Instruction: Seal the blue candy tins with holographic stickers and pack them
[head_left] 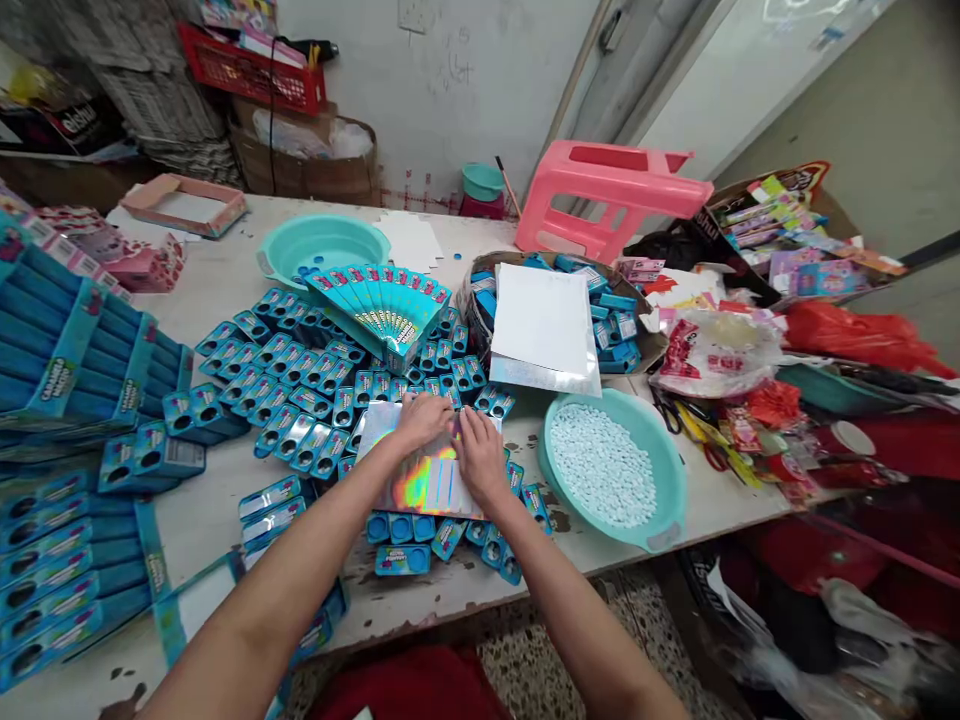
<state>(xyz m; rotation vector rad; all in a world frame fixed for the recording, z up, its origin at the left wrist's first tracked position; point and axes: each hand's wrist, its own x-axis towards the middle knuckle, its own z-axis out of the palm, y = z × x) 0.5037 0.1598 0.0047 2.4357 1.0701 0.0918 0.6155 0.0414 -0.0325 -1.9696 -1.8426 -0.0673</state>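
A shiny holographic sheet (pixel 429 478) lies on top of several small blue boxes (pixel 300 385) near the table's front edge. My left hand (pixel 421 420) rests on the sheet's far edge with its fingers curled down. My right hand (pixel 480 452) lies on the sheet just to the right, fingers bent and pressed on it. The two hands almost touch. A fan of blue cards (pixel 382 300) sits further back on the boxes.
A teal basin of white pellets (pixel 609 465) stands right of my hands. A box with a stack of silver sheets (pixel 546 322) lies behind it. Blue packaging stacks (pixel 67 350) fill the left. An empty teal basin (pixel 322 245) and pink stool (pixel 609 195) stand at the back.
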